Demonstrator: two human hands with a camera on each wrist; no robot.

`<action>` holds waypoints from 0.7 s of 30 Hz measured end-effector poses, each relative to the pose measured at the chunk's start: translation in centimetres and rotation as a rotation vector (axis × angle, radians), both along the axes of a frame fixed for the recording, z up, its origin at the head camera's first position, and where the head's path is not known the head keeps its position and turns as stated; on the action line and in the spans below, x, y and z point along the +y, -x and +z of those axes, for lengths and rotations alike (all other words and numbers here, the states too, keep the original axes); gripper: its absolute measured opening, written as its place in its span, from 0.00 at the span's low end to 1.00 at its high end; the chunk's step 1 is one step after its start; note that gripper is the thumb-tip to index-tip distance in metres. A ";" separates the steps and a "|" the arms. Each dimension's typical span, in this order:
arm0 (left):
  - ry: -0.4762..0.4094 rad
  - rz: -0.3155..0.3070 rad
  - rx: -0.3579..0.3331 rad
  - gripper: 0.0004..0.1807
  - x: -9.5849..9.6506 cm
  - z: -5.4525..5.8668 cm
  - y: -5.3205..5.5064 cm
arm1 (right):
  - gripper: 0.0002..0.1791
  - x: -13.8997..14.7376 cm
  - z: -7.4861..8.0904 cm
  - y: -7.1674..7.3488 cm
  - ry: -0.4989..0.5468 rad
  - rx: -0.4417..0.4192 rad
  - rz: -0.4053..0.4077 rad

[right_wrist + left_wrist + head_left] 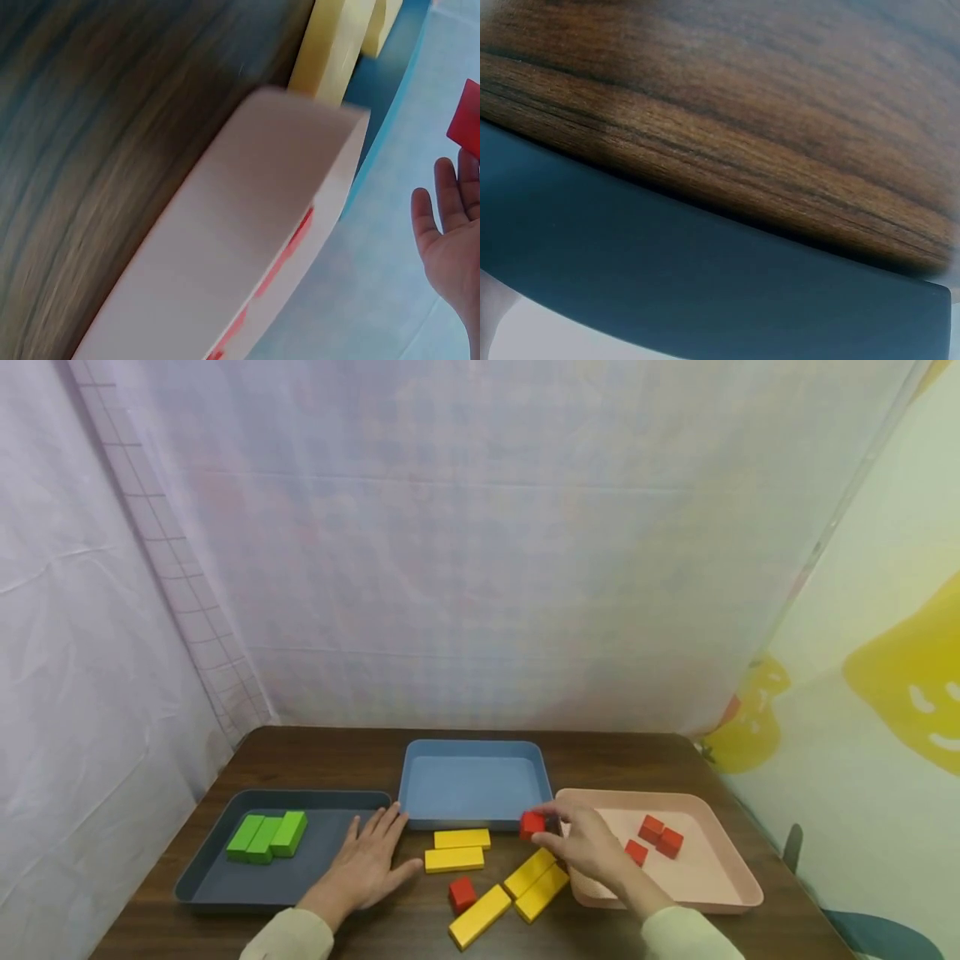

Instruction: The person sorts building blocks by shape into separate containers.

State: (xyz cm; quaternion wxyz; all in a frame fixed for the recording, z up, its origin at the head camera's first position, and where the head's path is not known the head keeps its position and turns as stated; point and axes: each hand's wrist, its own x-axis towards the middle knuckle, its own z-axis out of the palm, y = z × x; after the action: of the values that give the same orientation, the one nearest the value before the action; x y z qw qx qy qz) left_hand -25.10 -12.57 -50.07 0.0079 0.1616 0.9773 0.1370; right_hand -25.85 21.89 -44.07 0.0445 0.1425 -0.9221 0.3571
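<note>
A white cloth point(82, 652) hangs at the left of the dark wooden table point(322, 756). On that side of the table sits a dark tray point(262, 887), with three green blocks point(263, 841) touching in a row. Over its right side lies the left hand point(363, 864), back upward, straight fingers spread wide and thumb out past the rim, holding nothing. Its fingertips come close to the front left corner of the blue tray point(472, 781), which stands at the back middle with its floor bare.

In front of that are two yellow blocks point(454, 860) side by side. Nearer me a red cube point(462, 896) sits on the wood against a slanting yellow bar point(480, 917); just right of it, two more yellow pieces point(542, 893) lie together at a slant.

Next comes the right hand point(592, 843), thumb and fingers narrowed on another red cube point(532, 825) by the blue tray's front right corner; I can't tell whether that cube touches the table. The wrist reaches across the pink tray point(708, 881), where three red cubes point(670, 842) rest, two of them touching. Yellow shapes point(918, 677) mark the wall at far right.
</note>
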 end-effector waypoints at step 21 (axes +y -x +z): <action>-0.009 0.002 -0.010 0.45 0.1 0.2 -0.2 | 0.30 9.4 -1.1 2.6 -0.087 -0.113 -0.302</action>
State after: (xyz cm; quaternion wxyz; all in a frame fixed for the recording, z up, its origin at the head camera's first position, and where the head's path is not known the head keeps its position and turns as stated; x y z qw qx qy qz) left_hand -24.93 -12.48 -49.92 0.0119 0.1599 0.9768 0.1420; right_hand -28.47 31.30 -45.14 0.0393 -0.0164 -0.9487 0.3134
